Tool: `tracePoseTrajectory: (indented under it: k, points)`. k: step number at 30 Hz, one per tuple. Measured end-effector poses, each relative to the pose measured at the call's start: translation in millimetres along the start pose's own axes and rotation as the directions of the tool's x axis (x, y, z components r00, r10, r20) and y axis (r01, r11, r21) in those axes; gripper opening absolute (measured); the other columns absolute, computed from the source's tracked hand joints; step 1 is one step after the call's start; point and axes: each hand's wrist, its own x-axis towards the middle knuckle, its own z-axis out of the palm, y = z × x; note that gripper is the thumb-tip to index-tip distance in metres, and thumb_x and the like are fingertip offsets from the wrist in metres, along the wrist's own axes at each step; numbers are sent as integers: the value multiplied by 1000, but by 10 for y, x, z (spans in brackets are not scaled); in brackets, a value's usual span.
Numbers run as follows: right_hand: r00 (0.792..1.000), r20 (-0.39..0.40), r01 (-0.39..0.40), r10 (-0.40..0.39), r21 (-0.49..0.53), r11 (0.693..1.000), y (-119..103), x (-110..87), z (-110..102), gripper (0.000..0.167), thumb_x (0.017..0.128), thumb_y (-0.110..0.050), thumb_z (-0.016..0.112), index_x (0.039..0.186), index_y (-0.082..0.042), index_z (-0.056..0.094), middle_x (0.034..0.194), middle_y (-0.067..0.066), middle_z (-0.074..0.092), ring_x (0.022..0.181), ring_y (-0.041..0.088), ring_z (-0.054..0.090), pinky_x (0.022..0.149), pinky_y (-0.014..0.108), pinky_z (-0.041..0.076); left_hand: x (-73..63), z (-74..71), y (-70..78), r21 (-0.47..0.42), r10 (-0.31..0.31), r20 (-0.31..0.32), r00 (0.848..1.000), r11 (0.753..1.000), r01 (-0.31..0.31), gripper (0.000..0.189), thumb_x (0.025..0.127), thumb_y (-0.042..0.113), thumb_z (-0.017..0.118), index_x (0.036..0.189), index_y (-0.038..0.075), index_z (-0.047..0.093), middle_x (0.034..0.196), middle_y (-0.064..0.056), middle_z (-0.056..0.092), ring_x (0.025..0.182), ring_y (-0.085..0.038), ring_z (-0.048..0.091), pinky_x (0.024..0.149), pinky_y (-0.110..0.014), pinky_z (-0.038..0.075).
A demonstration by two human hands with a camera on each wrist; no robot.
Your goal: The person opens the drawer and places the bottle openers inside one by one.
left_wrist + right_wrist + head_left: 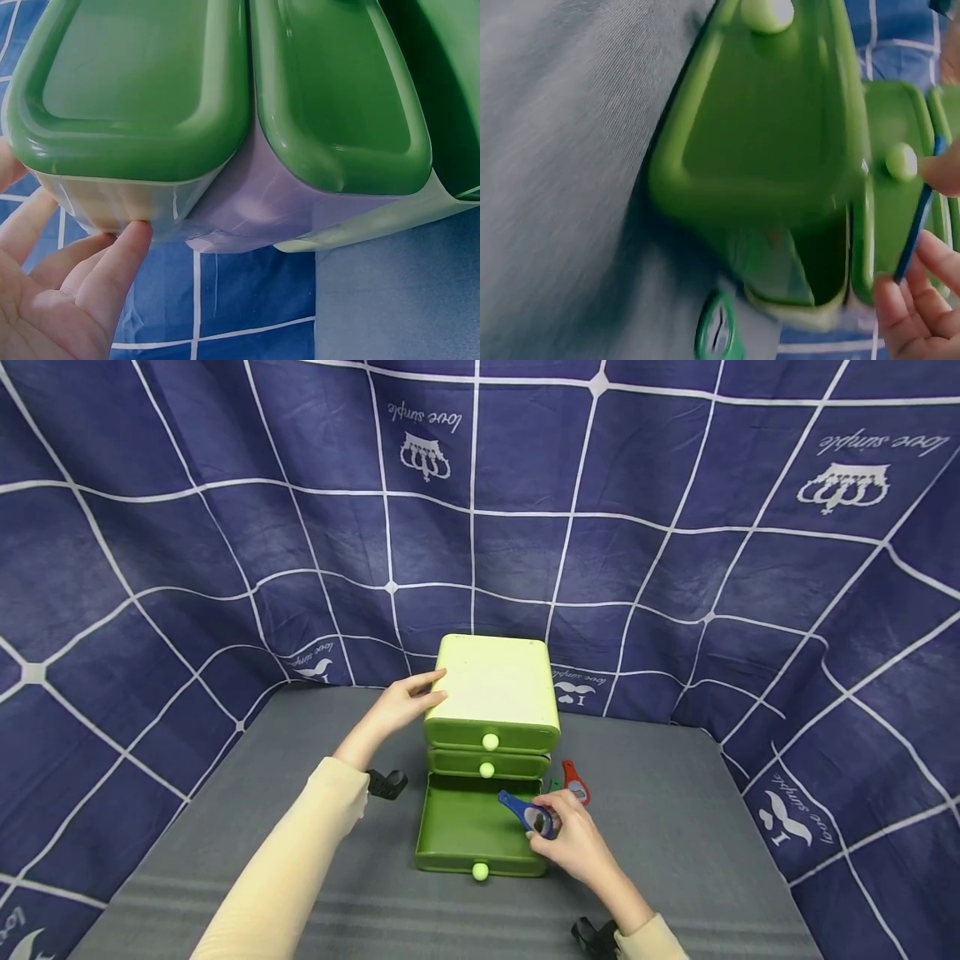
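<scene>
A small green drawer cabinet (495, 681) with a pale yellow-green top stands on the grey surface. Its bottom drawer (447, 862) is pulled out, while the two drawers above sit in the body. My left hand (397, 707) touches the cabinet's upper left side with extended fingers (127, 259). Over the right part of the pulled-out drawer, my right hand (576, 839) pinches a flat blue paddle-shaped piece (516, 806) between thumb and fingers. The piece has a narrow end and a round, pale window, like a small magnifying glass. In the right wrist view it appears edge-on.
Right of the cabinet lies a similar red paddle-shaped piece (568, 772). A green one (703, 330) lies beside the drawer, partly hidden in the head view. A blue cloth (525, 552) with white lines hangs behind and along both sides.
</scene>
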Motion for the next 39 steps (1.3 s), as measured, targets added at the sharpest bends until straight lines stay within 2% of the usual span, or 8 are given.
tracePoseTrajectory:
  k: [7, 13, 16, 22, 27, 33, 36, 39]
  points:
    - [958, 239, 181, -157, -84, 980, -95, 292, 269, 35, 76, -17, 80, 108, -7, 73, 102, 3, 65, 85, 16, 59, 71, 28, 52, -9, -5, -17, 2, -16, 10, 1000, 1000, 16, 56, 96, 36, 63, 148, 19, 48, 154, -5, 44, 143, -30, 40, 117, -43, 35]
    - [898, 401, 256, -180, -143, 956, -159, 429, 415, 32, 77, -17, 81, 106, -6, 74, 102, 6, 68, 94, 24, 64, 80, 36, 55, -21, -11, -19, 7, -17, 5, 1000, 1000, 17, 56, 96, 37, 63, 148, 20, 48, 154, -5, 44, 143, -29, 40, 117, -43, 36]
    - [887, 426, 277, -177, -184, 943, -168, 448, 464, 31, 76, -17, 83, 104, -7, 74, 100, 5, 67, 91, 22, 64, 79, 34, 55, -13, -14, -21, 12, -10, 8, 1000, 1000, 10, 56, 97, 37, 63, 148, 19, 47, 154, -5, 43, 143, -29, 39, 117, -43, 35]
    - [908, 373, 285, -190, -219, 933, -151, 449, 542, 33, 74, -15, 86, 104, -7, 73, 96, 3, 62, 82, 17, 62, 73, 30, 55, -12, -23, -16, 22, -6, 1, 1000, 1000, 6, 56, 97, 37, 62, 148, 19, 47, 154, -5, 43, 143, -30, 40, 117, -43, 35]
    - [930, 319, 246, -181, -176, 953, -111, 418, 516, 29, 78, -15, 83, 104, -7, 73, 98, 4, 63, 85, 20, 65, 72, 30, 55, -21, -23, -11, 24, -9, 8, 1000, 1000, 9, 56, 97, 37, 62, 148, 19, 48, 154, -4, 44, 143, -28, 40, 117, -43, 35]
    - [971, 190, 137, -143, 47, 989, -54, 415, 239, 18, 85, -12, 77, 101, -5, 73, 98, 4, 69, 82, 17, 69, 69, 23, 57, -21, -28, -5, 27, -6, 12, 1000, 1000, 6, 56, 97, 37, 62, 148, 19, 48, 154, -5, 44, 143, -29, 39, 117, -44, 35]
    - [995, 75, 56, -68, 143, 988, 24, 423, 67, 9, 85, -13, 77, 93, -9, 74, 91, 1, 71, 77, 10, 68, 68, 20, 56, -20, -29, 0, 29, -5, 14, 1000, 1000, 5, 56, 97, 37, 62, 148, 19, 48, 154, -5, 43, 143, -29, 39, 117, -44, 35]
    - [997, -57, -35, 50, 240, 970, 158, 446, -75, 7, 85, -13, 78, 90, -10, 74, 88, 4, 72, 73, 5, 66, 66, 20, 56, -21, -27, 9, 28, -6, 16, 1000, 1000, 6, 56, 97, 38, 62, 148, 20, 48, 154, -4, 43, 143, -29, 39, 117, -44, 36]
